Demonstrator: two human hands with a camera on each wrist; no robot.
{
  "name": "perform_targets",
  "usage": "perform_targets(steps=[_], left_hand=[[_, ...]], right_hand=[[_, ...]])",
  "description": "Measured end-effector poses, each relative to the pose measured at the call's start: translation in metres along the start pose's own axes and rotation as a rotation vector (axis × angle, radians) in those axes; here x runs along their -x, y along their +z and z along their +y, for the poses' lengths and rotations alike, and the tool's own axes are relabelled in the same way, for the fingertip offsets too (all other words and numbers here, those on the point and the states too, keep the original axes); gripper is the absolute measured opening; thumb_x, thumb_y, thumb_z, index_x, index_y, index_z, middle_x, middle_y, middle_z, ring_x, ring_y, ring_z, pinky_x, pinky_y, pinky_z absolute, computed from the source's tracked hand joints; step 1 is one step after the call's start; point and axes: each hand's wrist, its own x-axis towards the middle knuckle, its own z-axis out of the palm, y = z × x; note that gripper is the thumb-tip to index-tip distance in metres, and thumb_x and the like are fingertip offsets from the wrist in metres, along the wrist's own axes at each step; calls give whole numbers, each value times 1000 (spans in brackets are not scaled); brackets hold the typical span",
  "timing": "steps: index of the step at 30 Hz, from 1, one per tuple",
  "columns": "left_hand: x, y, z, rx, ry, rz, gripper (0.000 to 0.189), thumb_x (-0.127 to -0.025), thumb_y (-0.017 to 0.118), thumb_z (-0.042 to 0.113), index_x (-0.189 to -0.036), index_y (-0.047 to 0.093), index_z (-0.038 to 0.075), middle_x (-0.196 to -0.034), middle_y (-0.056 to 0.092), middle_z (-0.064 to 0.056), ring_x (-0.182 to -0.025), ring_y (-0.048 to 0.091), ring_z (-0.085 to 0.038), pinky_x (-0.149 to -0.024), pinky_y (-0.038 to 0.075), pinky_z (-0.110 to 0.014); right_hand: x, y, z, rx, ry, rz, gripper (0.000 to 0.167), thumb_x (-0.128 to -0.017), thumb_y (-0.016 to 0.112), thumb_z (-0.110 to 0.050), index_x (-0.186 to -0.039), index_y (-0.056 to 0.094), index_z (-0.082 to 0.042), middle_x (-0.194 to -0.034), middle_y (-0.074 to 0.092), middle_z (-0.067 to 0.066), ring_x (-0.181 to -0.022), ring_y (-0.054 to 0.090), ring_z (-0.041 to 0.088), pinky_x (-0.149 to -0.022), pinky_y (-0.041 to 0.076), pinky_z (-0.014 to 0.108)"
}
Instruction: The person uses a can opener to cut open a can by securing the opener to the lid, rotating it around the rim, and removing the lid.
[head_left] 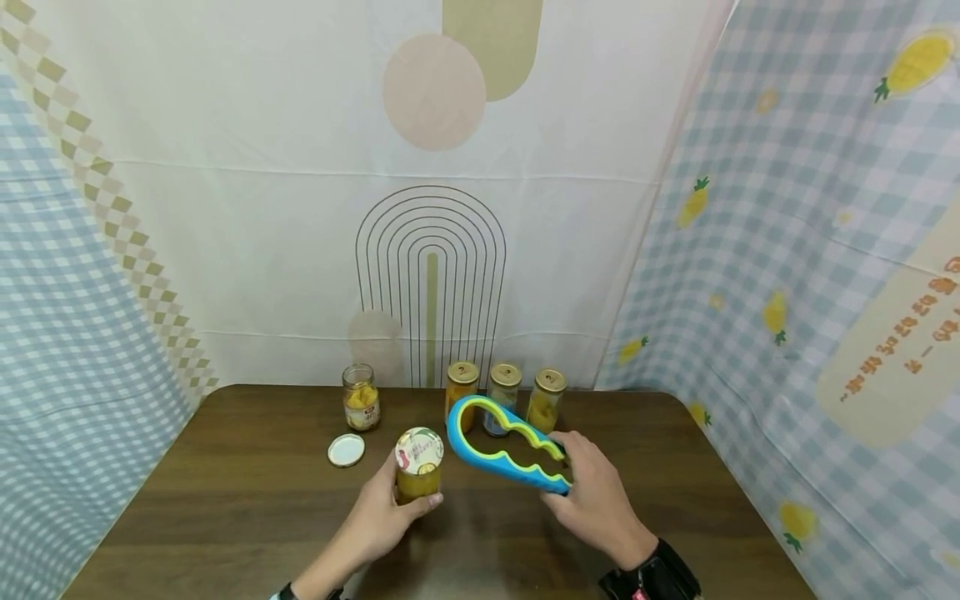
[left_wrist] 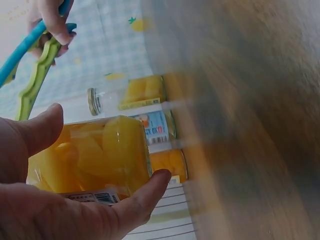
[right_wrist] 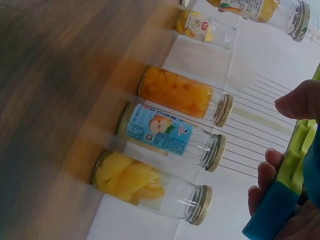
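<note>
My left hand [head_left: 380, 510] grips a glass jar of yellow fruit [left_wrist: 95, 155] round its side, lifted over the table. Its white lid with a printed pattern [head_left: 419, 451] faces up in the head view. In my right hand [head_left: 597, 497] are the handles of a blue and lime-green jar opener [head_left: 501, 471], whose wavy inner edges stand apart. The opener's looped end points left, near the held jar but apart from it. Seen from the right wrist, the right thumb and fingers [right_wrist: 268, 172] wrap the handles, and the held jar [right_wrist: 250, 7] shows at the top.
Behind the opener stand three closed jars with gold lids: one of orange fruit [right_wrist: 175, 94], one with a blue label [right_wrist: 159, 131] and one of yellow fruit [right_wrist: 129, 180]. An open jar of yellow fruit [head_left: 362, 402] is at the back left, with a loose white lid [head_left: 346, 450] before it.
</note>
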Motion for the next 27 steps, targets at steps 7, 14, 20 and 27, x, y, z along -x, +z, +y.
perform_targets(steps=[7,14,20,27], left_hand=[[0,12,6,15,30,-25,89,-90,88,34,-161,41,7,-143,66,-17,-132,65,-36,-107,57,-56],[-1,26,17,35,46,-80,79,-92,87,34,-155,46,8,-143,65,-16,-131,65,-36,-104,56,-58],[2,31,24,26,53,-80,74,-92,87,32,-150,51,4,-142,65,-19,-128,65,-37,-103,56,-59],[4,34,29,31,64,-63,97,-90,88,35,-162,36,-1,-153,58,-25,-138,60,-44,-110,51,-65]], right_hand=[[-4,-1,-10,-14,-83,26,63,-74,96,-13,-129,65,-12,-115,68,-2,-96,60,10,-80,50,31],[-11,-1,-34,-31,-169,31,62,-74,96,-15,-128,66,-14,-116,70,-3,-97,62,9,-81,53,30],[-18,-1,-48,-8,-183,-28,64,-76,94,-18,-134,65,-14,-120,70,-1,-98,62,10,-82,53,31],[-20,-3,-55,42,-200,-56,67,-74,95,-18,-135,66,-12,-117,70,-1,-98,62,11,-82,53,33]])
